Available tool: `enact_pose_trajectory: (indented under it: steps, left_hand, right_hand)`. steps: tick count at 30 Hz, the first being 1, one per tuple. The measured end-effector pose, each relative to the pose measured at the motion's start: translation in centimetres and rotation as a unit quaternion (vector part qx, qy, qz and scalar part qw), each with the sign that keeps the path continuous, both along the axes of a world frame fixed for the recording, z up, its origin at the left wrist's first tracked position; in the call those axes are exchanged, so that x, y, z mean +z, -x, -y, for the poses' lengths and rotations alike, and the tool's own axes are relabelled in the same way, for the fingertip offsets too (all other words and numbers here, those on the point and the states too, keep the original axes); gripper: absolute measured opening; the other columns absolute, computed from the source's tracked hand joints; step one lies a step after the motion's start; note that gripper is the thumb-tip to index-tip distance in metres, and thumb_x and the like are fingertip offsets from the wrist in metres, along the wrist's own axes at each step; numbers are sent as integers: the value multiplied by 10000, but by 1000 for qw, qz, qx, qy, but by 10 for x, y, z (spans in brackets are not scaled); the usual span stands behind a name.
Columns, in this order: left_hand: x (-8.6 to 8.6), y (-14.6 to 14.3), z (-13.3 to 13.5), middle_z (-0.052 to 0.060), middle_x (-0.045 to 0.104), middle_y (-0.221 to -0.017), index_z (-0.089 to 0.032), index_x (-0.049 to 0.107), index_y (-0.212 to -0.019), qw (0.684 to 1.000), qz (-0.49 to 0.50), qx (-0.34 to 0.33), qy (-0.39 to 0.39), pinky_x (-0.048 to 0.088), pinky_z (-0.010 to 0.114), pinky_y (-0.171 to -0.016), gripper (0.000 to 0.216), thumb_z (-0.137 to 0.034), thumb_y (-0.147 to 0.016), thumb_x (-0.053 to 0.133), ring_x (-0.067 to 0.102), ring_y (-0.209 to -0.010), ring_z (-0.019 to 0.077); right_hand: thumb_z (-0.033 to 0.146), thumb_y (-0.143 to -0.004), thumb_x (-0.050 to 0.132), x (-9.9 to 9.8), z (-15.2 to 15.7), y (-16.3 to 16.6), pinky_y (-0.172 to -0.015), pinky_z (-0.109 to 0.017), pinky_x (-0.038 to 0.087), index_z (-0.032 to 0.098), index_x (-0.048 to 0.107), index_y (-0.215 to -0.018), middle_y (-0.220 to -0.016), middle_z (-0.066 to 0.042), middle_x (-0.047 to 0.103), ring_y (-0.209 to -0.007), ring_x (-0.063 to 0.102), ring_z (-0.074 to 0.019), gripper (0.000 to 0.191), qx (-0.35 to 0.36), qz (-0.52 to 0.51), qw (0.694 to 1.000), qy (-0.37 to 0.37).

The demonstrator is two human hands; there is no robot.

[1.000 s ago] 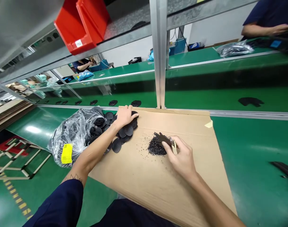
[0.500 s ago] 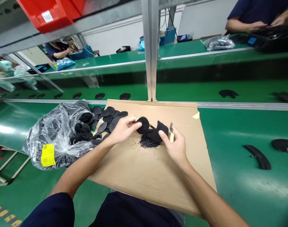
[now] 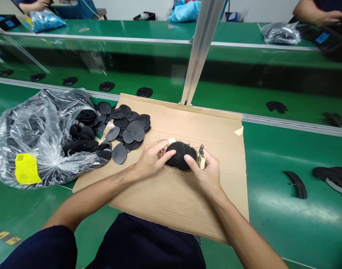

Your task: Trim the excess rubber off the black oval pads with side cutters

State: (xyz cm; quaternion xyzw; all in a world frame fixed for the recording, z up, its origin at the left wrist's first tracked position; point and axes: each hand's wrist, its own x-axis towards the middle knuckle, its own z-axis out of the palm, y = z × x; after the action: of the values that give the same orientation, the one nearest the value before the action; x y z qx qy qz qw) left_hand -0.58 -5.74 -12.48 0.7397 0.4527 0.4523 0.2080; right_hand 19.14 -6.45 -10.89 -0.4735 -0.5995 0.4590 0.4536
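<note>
My left hand (image 3: 152, 158) pinches a flat black oval disc (image 3: 176, 155) with raised marks on its face. My right hand (image 3: 207, 173) has its thumb on more black discs (image 3: 190, 150) overlapping the first one; how many is hard to tell. A small pair of nippers (image 3: 201, 158) with pale handles is also tucked in my right hand, jaws upward. Below both hands lies a cardboard sheet (image 3: 159, 201), with small black crumbs (image 3: 171, 172) partly hidden under the discs. Pale covers show on a left fingertip.
Many loose black discs (image 3: 137, 132) spill from a clear plastic bag (image 3: 47, 130) with a yellow label on the left. A metal post (image 3: 200, 56) stands behind the cardboard. On the right lies a curved black strip (image 3: 296, 185). Other people work across the green bench (image 3: 148, 31).
The discs in my two hands, apart before, now overlap and cover most of the black crumbs. The camera view has tilted down and shifted, bringing the bag and cardboard nearer.
</note>
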Motion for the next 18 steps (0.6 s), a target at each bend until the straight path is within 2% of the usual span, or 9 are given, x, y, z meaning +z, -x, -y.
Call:
enact_pose_trajectory:
  steps: [4,6,9,11,13,15,18]
  left_hand:
    - [-2,-1,5,-30,492,-655,-171,717,-1060,1000,23,8,19,424,213,-579,246,-389,-996,625,455,-590,102]
    - [-2,-1,6,-13,547,-700,-174,716,-1106,998,35,9,41,447,220,-606,271,-404,-979,651,503,-633,115]
    - [-4,-2,5,48,666,-892,-176,702,-1165,994,54,5,99,513,256,-737,337,-446,-972,651,614,-823,163]
    - [-5,-2,4,63,689,-932,-165,710,-1102,986,83,-22,144,530,271,-760,365,-498,-983,617,637,-860,177]
    - [-5,0,2,56,685,-873,-151,711,-1014,977,107,-61,172,528,261,-708,422,-545,-1004,559,638,-799,165]
    - [-3,2,1,45,670,-819,-150,700,-950,981,91,-78,154,511,247,-667,435,-544,-1020,530,625,-747,150]
    - [1,7,2,44,668,-832,-166,682,-954,997,-14,-67,32,506,252,-691,326,-468,-1016,579,622,-763,151]
  right_hand:
    - [557,-891,707,1,2,2,-654,-295,545,201,675,-953,-788,-16,655,-706,595,-166,363,-3,10,1000,3]
    - [548,-892,712,1,3,4,-652,-292,545,204,679,-953,-788,-13,656,-699,595,-162,350,-3,12,1000,0]
    - [529,-905,706,-1,6,5,-642,-284,538,208,669,-933,-780,-5,652,-674,584,-150,325,-6,17,1000,-8]
    - [524,-917,694,-3,7,4,-629,-279,532,208,660,-928,-776,-2,652,-662,580,-145,318,-12,29,999,-17]
    - [510,-933,680,-4,8,3,-612,-272,523,208,656,-929,-766,1,649,-649,578,-140,303,-12,51,998,-31]
    - [472,-942,681,-5,7,0,-624,-277,530,209,664,-939,-781,-5,659,-666,593,-145,264,-9,82,994,-66]
    - [373,-926,720,-4,3,-6,-725,-333,573,216,692,-1035,-933,-56,717,-812,665,-191,193,-14,125,980,-156]
